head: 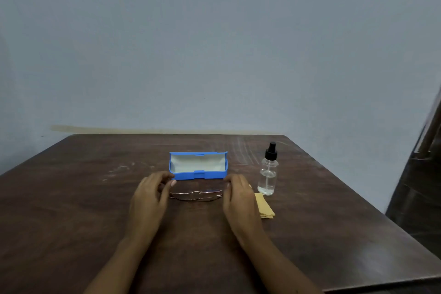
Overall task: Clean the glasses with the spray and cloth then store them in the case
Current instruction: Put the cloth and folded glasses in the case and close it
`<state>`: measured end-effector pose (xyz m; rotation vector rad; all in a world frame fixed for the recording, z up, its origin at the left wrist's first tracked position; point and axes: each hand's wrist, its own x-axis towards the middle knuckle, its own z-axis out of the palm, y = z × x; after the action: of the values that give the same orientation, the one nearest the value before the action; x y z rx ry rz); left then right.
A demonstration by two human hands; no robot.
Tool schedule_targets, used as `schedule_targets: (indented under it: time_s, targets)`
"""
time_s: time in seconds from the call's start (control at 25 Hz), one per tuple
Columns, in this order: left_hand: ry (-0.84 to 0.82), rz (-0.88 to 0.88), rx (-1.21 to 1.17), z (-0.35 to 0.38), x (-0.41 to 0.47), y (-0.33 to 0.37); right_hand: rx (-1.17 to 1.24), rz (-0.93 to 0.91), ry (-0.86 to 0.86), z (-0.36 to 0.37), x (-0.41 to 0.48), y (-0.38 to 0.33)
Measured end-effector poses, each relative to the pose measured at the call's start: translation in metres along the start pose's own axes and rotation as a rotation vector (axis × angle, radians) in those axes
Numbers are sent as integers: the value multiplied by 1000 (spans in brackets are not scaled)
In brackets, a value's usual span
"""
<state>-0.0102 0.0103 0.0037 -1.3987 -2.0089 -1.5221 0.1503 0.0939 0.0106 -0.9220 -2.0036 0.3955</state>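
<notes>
Folded thin-framed glasses (195, 195) lie low over the dark wooden table (95, 210), between my two hands. My left hand (149, 200) has its fingers curled at the left end of the frame, thumb pointing toward the case. My right hand (238, 198) holds the right end, and its fingertips are hidden behind the hand. Just beyond the glasses a blue case (198, 166) stands open, showing a pale lining. A clear spray bottle (268, 170) with a black nozzle stands to the right. A folded yellow cloth (265, 206) lies beside my right hand.
The table's right edge (372, 200) drops off next to a dark wooden piece of furniture (424, 186). A plain grey wall rises behind the table's far edge. Bare table surface stretches to the left of my left hand.
</notes>
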Motion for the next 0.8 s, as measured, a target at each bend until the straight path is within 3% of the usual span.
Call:
schedule_targets:
  time_s: [0.24,0.48,0.64,0.8]
  targets:
    - [-166,258,-14,36,-16,51,-61,-69,104,-27,-3,16]
    - [-477,420,128,87,-19,79,-126,-15,-73,-58,-4,67]
    - [-570,464,168,97,-19,75,-41,98,-100,-59,-4,82]
    - [-633,446,183,100,-18,73,-54,72,-152,-56,-3,83]
